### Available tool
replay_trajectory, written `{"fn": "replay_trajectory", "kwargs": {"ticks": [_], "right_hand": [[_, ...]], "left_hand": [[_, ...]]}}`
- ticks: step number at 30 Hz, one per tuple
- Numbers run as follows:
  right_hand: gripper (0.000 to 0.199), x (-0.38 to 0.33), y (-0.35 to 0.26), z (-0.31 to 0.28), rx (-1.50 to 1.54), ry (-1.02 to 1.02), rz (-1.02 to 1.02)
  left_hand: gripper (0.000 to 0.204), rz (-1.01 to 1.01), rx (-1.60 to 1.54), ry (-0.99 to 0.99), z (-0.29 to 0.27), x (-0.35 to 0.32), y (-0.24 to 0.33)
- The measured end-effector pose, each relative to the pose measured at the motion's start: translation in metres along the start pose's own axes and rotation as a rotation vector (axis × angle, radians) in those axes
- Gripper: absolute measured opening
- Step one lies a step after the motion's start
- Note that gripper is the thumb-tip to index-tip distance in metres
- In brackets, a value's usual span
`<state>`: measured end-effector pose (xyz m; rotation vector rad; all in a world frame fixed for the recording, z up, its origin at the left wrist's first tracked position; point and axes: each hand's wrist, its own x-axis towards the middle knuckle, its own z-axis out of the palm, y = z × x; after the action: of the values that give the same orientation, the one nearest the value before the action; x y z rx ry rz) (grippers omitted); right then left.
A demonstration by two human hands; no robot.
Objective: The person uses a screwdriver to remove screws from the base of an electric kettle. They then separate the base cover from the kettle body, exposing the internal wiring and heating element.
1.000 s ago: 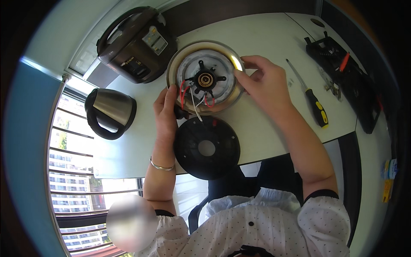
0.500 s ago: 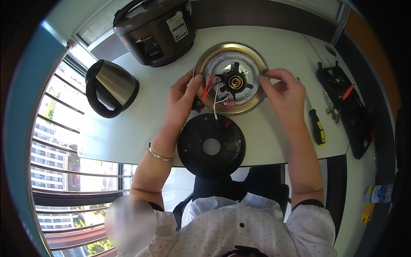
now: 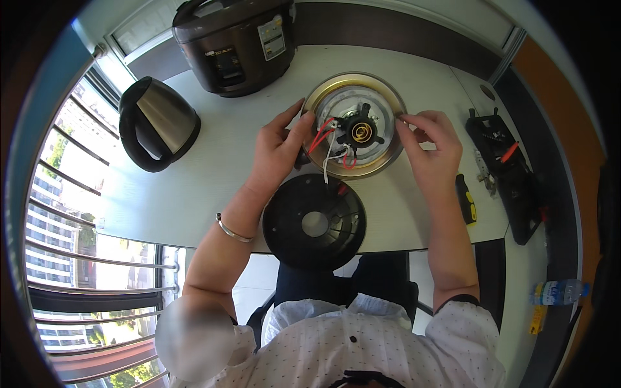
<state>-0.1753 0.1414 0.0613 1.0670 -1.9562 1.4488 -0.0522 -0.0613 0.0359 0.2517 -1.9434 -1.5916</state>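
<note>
A round, upturned metal appliance base (image 3: 354, 79) sits on the table between my hands, its open underside facing up. At its middle is a black round connector (image 3: 360, 132) with a brass-coloured ring, and red wires (image 3: 321, 134) and a white wire (image 3: 326, 169) loop out from it. My left hand (image 3: 281, 142) grips the left rim, thumb on the edge and fingers around the outside. The opposite rim is pinched between thumb and fingers of my right hand (image 3: 432, 142). Just nearer me, a black plastic disc (image 3: 284, 239) with a centre hole overhangs the table edge.
A dark rice cooker (image 3: 236, 48) stands at the back left, with a steel-and-black kettle (image 3: 162, 126) nearer the window. Beside my right forearm lies a black-and-yellow screwdriver (image 3: 466, 204). Farther right are an opened black tool case (image 3: 498, 149) and a plastic bottle (image 3: 561, 292).
The metal base and both hands have moved slightly right against the table. The screwdriver's shaft is now hidden by my right hand. The whole view has shifted a little.
</note>
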Motion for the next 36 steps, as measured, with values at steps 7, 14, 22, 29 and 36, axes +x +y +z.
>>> {"fn": "replay_trajectory", "kwargs": {"ticks": [7, 14, 22, 29, 36], "right_hand": [[0.012, 0.016, -0.017, -0.006, -0.226, -0.095, -0.284], [0.012, 0.019, -0.004, -0.005, -0.288, -0.167, -0.47], [0.016, 0.013, -0.002, -0.004, -0.264, -0.127, -0.505], [0.019, 0.01, -0.003, -0.003, -0.289, -0.121, -0.522], [0.019, 0.008, -0.001, 0.0, -0.265, -0.086, -0.525]], "left_hand": [[0.049, -0.079, -0.018, -0.024, 0.0, -0.003, 0.009], [0.049, -0.014, 0.028, -0.01, 0.001, -0.003, 0.008], [0.048, 0.047, 0.017, -0.001, 0.003, -0.004, -0.001], [0.048, 0.015, 0.117, -0.031, -0.001, -0.005, 0.001], [0.047, 0.034, 0.026, -0.008, 0.004, -0.005, 0.005]]}}
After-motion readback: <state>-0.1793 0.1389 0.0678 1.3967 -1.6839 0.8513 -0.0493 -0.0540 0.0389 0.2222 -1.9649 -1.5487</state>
